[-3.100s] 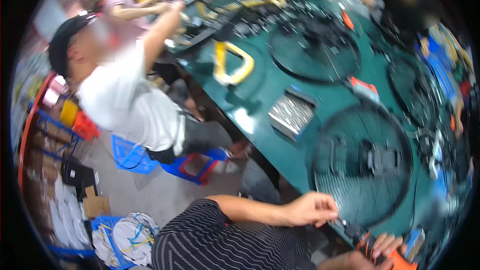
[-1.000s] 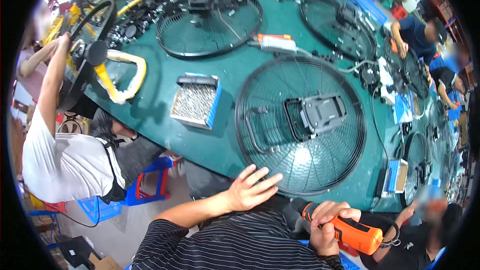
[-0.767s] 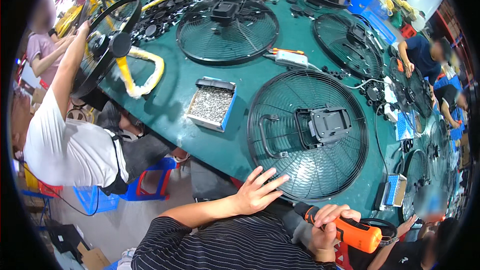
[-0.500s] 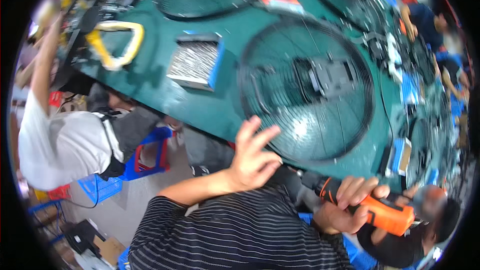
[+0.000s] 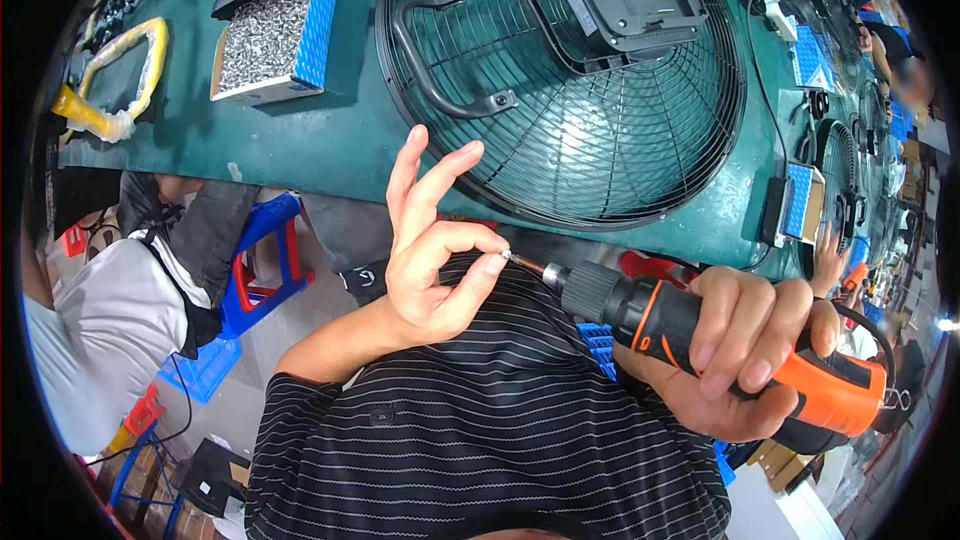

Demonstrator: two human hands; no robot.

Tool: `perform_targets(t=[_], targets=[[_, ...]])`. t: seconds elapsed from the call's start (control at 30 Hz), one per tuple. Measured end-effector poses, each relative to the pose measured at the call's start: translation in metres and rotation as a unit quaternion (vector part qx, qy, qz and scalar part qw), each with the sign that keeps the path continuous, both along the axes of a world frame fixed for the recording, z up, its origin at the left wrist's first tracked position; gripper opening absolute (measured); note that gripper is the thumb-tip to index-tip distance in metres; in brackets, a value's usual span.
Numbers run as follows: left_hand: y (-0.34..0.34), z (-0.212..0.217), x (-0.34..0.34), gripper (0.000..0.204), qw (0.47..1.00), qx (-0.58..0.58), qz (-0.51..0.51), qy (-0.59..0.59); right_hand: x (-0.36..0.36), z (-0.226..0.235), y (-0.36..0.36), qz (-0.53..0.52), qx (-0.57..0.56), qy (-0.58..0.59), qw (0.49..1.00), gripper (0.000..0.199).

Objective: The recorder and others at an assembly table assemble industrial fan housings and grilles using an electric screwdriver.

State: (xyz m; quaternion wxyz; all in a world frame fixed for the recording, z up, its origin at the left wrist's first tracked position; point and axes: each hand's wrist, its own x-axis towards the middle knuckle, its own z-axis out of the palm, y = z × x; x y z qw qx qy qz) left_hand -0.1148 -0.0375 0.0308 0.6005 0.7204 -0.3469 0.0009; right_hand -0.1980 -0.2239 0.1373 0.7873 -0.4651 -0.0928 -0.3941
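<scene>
My right hand [image 5: 740, 355] grips an orange and black electric screwdriver [image 5: 700, 335], its bit pointing left. My left hand [image 5: 430, 240] pinches a small screw at the tip of that bit between thumb and forefinger, the other fingers spread upward. Both hands are held over my striped shirt, just short of the green table's [image 5: 330, 145] near edge. On the table in front lies a large black wire fan guard [image 5: 560, 80] with a black plastic motor mount [image 5: 615, 5] and a handle [image 5: 440, 70] on it.
A blue and white box of small silver screws [image 5: 270, 35] stands at the left, with a yellow wrapped handle [image 5: 110, 80] beyond it. A person in a white shirt [image 5: 100, 330] sits at my left by a blue stool [image 5: 265, 260]. More fan guards and blue boxes [image 5: 800, 205] lie to the right.
My left hand left the table edge and came to the screwdriver's bit, now pinching a screw there. My right hand raised the screwdriver. My view tilted down, closer to the fan guard.
</scene>
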Motion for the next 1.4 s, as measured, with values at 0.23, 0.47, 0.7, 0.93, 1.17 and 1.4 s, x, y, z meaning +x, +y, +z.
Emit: perform_targets(t=[0.23,0.47,0.7,0.93,1.17,1.4], targets=[[-0.001,-0.001,0.001,0.011,1.000,0.015,-0.007,-0.008,0.003,-0.006,0.001,-0.006,-0.010,-0.012,1.000,0.043],[-0.001,-0.003,0.002,0.011,0.998,0.035,-0.043,-0.015,0.006,-0.009,-0.002,0.019,-0.065,-0.027,0.997,0.041],[-0.002,-0.010,0.001,0.023,0.996,0.067,-0.025,-0.047,0.003,-0.015,0.000,0.021,-0.061,0.012,0.998,0.047],[-0.003,-0.028,0.006,0.056,0.961,0.188,0.084,-0.182,0.005,-0.034,0.004,0.106,-0.184,0.013,0.977,0.048],[-0.008,-0.038,0.007,0.072,0.938,0.203,0.145,-0.240,0.011,-0.039,0.004,0.115,-0.214,0.032,0.970,0.046],[-0.004,-0.037,0.018,0.074,0.947,0.210,0.092,-0.227,0.019,-0.039,0.002,0.129,-0.213,0.049,0.967,0.046]])
